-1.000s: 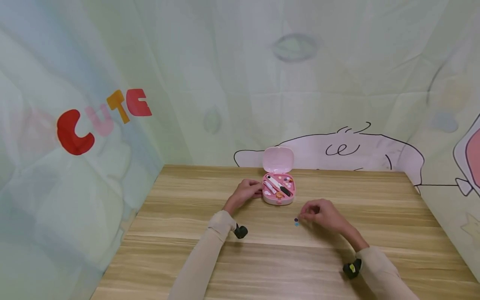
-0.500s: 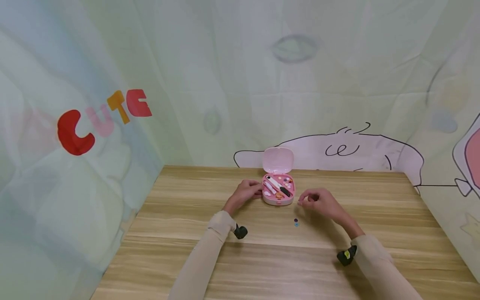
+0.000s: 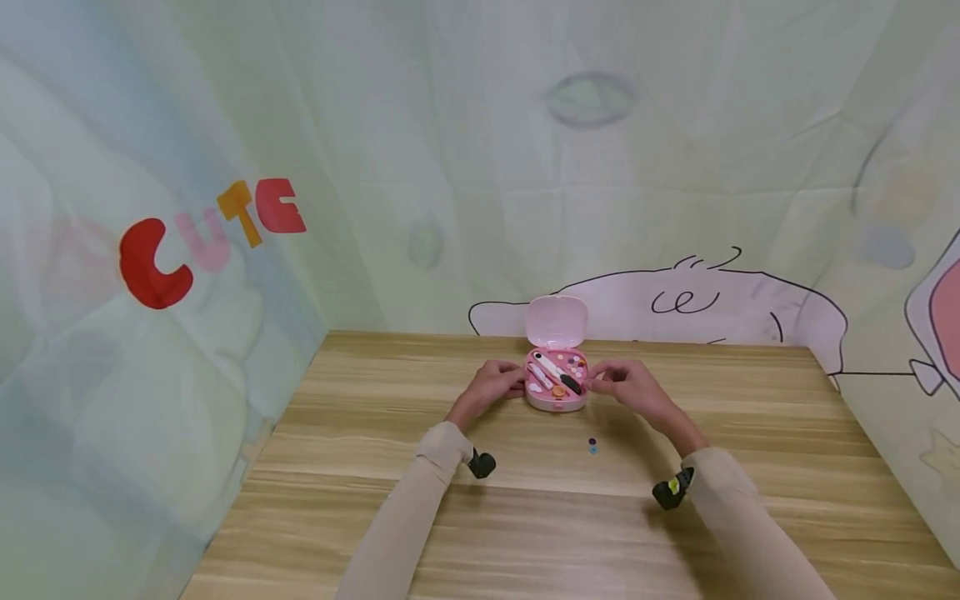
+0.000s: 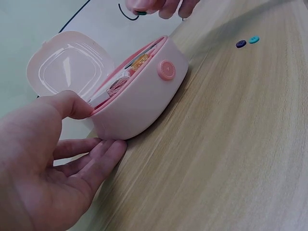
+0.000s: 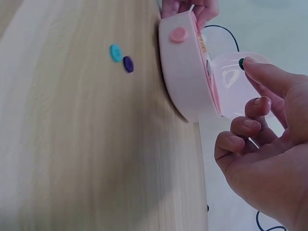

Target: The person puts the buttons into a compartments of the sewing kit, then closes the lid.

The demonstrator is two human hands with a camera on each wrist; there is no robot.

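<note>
A pink sewing box (image 3: 557, 405) stands with its lid (image 3: 557, 322) raised. My left hand (image 3: 491, 385) grips its left side, thumb on the rim and fingers low against the wall, as the left wrist view shows. Inside lie a white-and-black slender tool (image 3: 570, 383), an orange item (image 3: 558, 390) and several small buttons (image 3: 576, 362) in the back right compartment. At the box's right edge, my right hand (image 3: 633, 390) pinches a dark green button (image 5: 241, 63) between thumb and forefinger, above the rim. Its other fingers are curled loosely.
A dark purple button (image 4: 241, 44) and a turquoise button (image 4: 254, 39) lie close together on the wooden table (image 3: 525, 533), in front of the box. A printed cloth backdrop (image 3: 450, 167) rises right behind the table's back edge.
My right hand has moved away from the two table buttons, up and left to the box's right edge, carrying the green button. My left hand has stayed on the box.
</note>
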